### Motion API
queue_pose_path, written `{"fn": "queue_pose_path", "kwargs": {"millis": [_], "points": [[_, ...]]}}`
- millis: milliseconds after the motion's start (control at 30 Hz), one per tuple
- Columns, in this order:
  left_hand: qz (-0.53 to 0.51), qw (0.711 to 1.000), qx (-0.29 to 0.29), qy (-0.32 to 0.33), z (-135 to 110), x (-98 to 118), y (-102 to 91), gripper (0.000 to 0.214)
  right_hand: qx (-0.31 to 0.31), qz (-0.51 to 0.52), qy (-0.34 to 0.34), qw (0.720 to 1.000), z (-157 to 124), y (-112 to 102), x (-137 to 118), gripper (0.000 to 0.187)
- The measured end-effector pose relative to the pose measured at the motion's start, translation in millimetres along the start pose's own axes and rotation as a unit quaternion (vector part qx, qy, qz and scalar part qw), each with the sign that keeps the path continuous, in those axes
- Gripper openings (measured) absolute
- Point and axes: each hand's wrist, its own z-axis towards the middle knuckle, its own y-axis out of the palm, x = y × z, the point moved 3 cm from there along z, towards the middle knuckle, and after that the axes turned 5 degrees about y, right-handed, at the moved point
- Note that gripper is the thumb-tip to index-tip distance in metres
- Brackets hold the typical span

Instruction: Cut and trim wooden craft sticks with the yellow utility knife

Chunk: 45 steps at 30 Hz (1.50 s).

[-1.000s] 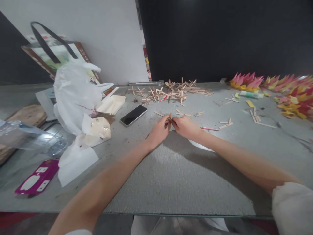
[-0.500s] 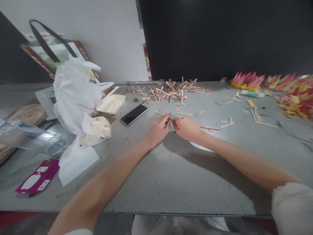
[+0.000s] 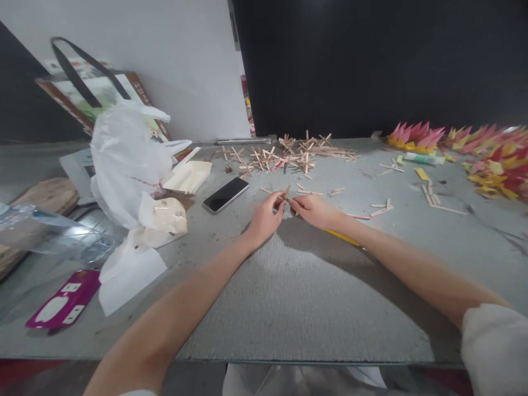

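Observation:
My left hand [image 3: 266,218] is closed in a pinch around a small wooden craft stick [image 3: 287,188], whose tip points up between the two hands. Close against it, my right hand [image 3: 312,210] pinches the same small wooden piece from the other side; its fingertips hide most of it. Just beyond the hands lie some loose joined sticks [image 3: 310,192]. Partly under my right forearm shows a yellow strip [image 3: 343,237] with a toothed-looking edge. A pencil [image 3: 359,216] pokes out beside the forearm.
At the back sits a heap of crossed sticks [image 3: 307,151]. Pink and yellow paper flowers [image 3: 416,137] stand back right, near a glue tube [image 3: 424,158]. Leftward are a phone [image 3: 225,194], a white plastic bag [image 3: 124,159], a clear bottle [image 3: 53,231] and a purple case [image 3: 64,298].
Both hands have shifted slightly and the stick between them is tilted more to the right. Below my right forearm, the yellow strip shows where a white patch was.

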Motion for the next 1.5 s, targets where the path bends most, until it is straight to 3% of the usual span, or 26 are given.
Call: {"fn": "queue_pose_path", "kwargs": {"millis": [167,267,433,600,833,1000,1200,1267,1367,1500], "points": [[-0.008,0.999,0.017,-0.026,1,0,-1.2,0.026,0.032,-0.001,0.009,0.999,2,-7,5,0.051],[-0.080,0.994,0.035,-0.071,5,-6,-1.8,0.021,0.086,-0.030,0.052,0.994,7,-24,22,0.053],[-0.259,0.940,0.084,-0.203,12,-27,-4.4,0.022,0.117,-0.089,0.118,0.982,16,-43,68,0.033],[-0.284,0.930,0.083,-0.219,12,-24,-8.1,0.027,0.110,-0.122,0.127,0.978,23,-29,99,0.025],[-0.321,0.914,0.090,-0.232,11,-19,-6.9,0.026,0.122,-0.086,0.163,0.975,30,-14,114,0.022],[-0.334,0.910,0.089,-0.231,11,-23,-4.3,0.028,0.133,0.014,0.159,0.978,30,-22,105,0.024],[-0.326,0.917,0.087,-0.214,10,-21,-4.6,0.031,0.092,0.194,0.080,0.973,25,-29,63,0.032],[-0.325,0.918,0.086,-0.209,10,-18,-5.2,0.031,0.076,0.249,0.053,0.964,22,-28,48,0.037],[-0.347,0.910,0.088,-0.211,10,-15,-6.1,0.029,0.053,0.369,0.024,0.928,17,-24,30,0.041],[-0.400,0.882,0.094,-0.229,11,-17,-7.8,0.027,0.049,0.379,0.034,0.923,12,-22,17,0.035]]}}
